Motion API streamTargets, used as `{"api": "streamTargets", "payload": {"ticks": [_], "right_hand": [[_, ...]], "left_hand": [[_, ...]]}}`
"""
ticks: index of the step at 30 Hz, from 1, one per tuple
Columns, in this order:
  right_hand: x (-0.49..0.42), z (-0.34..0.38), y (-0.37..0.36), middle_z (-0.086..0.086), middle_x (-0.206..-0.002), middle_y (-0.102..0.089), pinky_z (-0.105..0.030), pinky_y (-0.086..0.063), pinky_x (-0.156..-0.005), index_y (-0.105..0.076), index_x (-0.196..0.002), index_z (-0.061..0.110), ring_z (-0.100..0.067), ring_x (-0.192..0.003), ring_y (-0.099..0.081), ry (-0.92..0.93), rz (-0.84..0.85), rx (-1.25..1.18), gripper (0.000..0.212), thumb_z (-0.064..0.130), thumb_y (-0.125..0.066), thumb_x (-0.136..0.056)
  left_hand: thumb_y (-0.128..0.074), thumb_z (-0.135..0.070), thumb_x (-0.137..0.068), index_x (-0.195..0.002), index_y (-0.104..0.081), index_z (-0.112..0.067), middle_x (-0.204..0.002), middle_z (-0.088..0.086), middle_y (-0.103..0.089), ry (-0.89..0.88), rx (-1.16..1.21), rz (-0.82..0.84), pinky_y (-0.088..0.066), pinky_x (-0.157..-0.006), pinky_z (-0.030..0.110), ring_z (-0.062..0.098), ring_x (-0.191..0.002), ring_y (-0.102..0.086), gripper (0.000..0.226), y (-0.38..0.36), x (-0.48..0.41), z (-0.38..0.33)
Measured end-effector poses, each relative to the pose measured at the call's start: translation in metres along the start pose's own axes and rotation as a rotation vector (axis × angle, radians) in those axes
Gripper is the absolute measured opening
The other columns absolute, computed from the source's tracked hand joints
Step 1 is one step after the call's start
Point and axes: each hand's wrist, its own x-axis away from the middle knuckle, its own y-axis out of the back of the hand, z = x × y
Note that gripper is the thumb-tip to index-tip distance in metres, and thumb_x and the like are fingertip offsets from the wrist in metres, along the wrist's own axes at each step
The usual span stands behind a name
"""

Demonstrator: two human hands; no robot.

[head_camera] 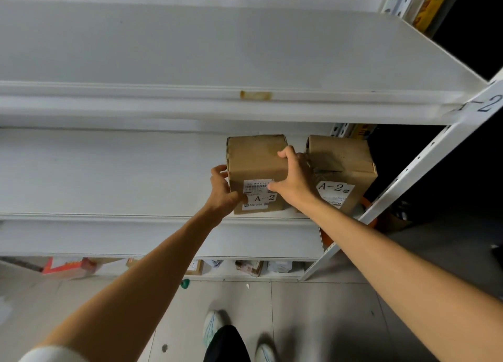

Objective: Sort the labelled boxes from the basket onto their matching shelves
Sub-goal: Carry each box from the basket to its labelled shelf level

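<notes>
I have both hands on a cardboard box (255,162) whose front label (260,198) reads A-2; it sits at the front of the middle shelf (109,171), near the right end. My left hand (221,190) grips the box's left side, fingers (217,171) curled round the edge and thumb on the front face beside the label. My right hand (292,182) holds the top right corner, fingers (285,153) hooked over the top and thumb pressed to the front. Just to the right stands a second box (343,168), also marked A-2, with a narrow gap between the two that my right hand partly fills. The tag (484,103) on the right upright ends in "-2", its first character cut off, so I judge this is the matching shelf and the step in hand is seating the box. To do it well I would push straight back with even pressure from both hands, keeping the box square to the shelf edge and parallel to its neighbour so it doesn't twist and nudge it. The label should face out, readable. Whether the base lies fully flat I cannot tell from here. Only once it rests clear of the front lip would I let go, drawing the right fingers out of the gap first.
</notes>
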Motion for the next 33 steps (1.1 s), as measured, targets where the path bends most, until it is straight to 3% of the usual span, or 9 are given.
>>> {"api": "streamTargets", "payload": {"ticks": [2,5,10,13,18,21,25,28,33], "right_hand": [[0.001,0.0,0.0,0.0,-0.12,-0.04,-0.024,-0.049,-0.076,-0.043,-0.115,0.025,-0.017,-0.108,-0.045,-0.025,-0.018,-0.05,0.063,0.001,-0.08,-0.069],[0.004,0.001,0.006,-0.002,-0.125,-0.044,-0.037,-0.051,-0.089,-0.045,-0.118,0.024,-0.02,-0.113,-0.047,-0.074,-0.003,-0.069,0.066,0.0,-0.081,-0.067],[0.008,0.011,0.013,-0.005,-0.129,-0.042,-0.028,-0.046,-0.083,-0.044,-0.127,0.023,-0.016,-0.108,-0.046,-0.061,0.056,0.013,0.064,0.004,-0.076,-0.074],[0.007,0.02,0.014,-0.006,-0.129,-0.04,-0.026,-0.043,-0.08,-0.043,-0.132,0.021,-0.016,-0.105,-0.046,-0.081,0.086,0.074,0.063,0.006,-0.072,-0.078],[0.006,0.031,0.018,-0.008,-0.137,-0.043,-0.031,-0.043,-0.087,-0.04,-0.139,0.017,-0.021,-0.115,-0.049,-0.135,0.144,0.092,0.067,0.006,-0.069,-0.08],[0.013,0.042,0.018,-0.015,-0.148,-0.03,-0.04,-0.043,-0.1,-0.039,-0.141,0.015,-0.029,-0.129,-0.041,-0.101,0.144,0.319,0.063,0.005,-0.064,-0.084],[0.037,0.076,-0.002,-0.023,-0.158,-0.002,-0.044,-0.022,-0.118,-0.024,-0.149,0.006,-0.04,-0.146,-0.01,0.097,0.19,0.571,0.068,-0.001,-0.056,-0.089],[0.054,0.108,-0.031,-0.018,-0.14,-0.031,-0.04,-0.033,-0.103,-0.04,-0.13,0.005,-0.037,-0.131,-0.03,0.436,0.316,0.703,0.047,0.008,-0.056,-0.086],[0.093,0.181,-0.098,-0.013,-0.129,-0.041,-0.04,-0.042,-0.095,-0.042,-0.131,0.008,-0.032,-0.121,-0.04,0.701,0.56,0.69,0.047,0.015,-0.056,-0.088]], "left_hand": [[-0.066,0.014,-0.075,-0.135,-0.016,-0.016,-0.139,0.014,-0.033,-0.018,-0.024,0.025,-0.058,-0.083,0.042,0.034,-0.123,-0.048,0.083,0.001,0.001,0.0],[-0.062,0.019,-0.075,-0.14,-0.015,-0.017,-0.143,0.011,-0.032,-0.04,-0.024,0.084,-0.059,-0.073,0.029,0.035,-0.126,-0.046,0.088,0.004,0.005,0.0],[-0.058,0.024,-0.074,-0.149,-0.015,-0.021,-0.152,0.011,-0.029,0.023,-0.071,0.059,-0.047,-0.094,0.049,0.038,-0.137,-0.032,0.098,0.016,0.017,0.001],[-0.057,0.021,-0.078,-0.147,-0.026,-0.017,-0.149,0.012,-0.036,0.039,-0.138,-0.029,-0.049,-0.094,0.045,0.036,-0.135,-0.037,0.085,0.018,0.027,-0.001],[-0.058,0.019,-0.08,-0.138,-0.043,-0.01,-0.134,0.013,-0.052,-0.021,-0.265,-0.133,-0.052,-0.087,0.033,0.03,-0.123,-0.051,0.066,0.04,0.045,-0.019],[-0.058,0.018,-0.079,-0.132,-0.05,-0.008,-0.123,0.012,-0.058,-0.107,-0.372,-0.195,-0.051,-0.077,0.026,0.023,-0.108,-0.058,0.059,0.06,0.062,-0.028],[-0.064,0.012,-0.075,-0.123,-0.058,-0.01,-0.113,0.011,-0.064,-0.146,-0.501,-0.296,-0.054,-0.082,0.032,0.023,-0.095,-0.061,0.054,0.087,0.09,-0.029],[-0.068,0.005,-0.074,-0.121,-0.06,-0.014,-0.109,0.007,-0.065,-0.138,-0.593,-0.374,-0.054,-0.083,0.034,0.023,-0.093,-0.063,0.051,0.112,0.121,-0.026],[-0.074,-0.016,-0.076,-0.123,-0.058,-0.021,-0.112,0.0,-0.065,-0.084,-0.891,-0.458,-0.053,-0.083,0.036,0.018,-0.1,-0.062,0.05,0.18,0.202,-0.02]]}}
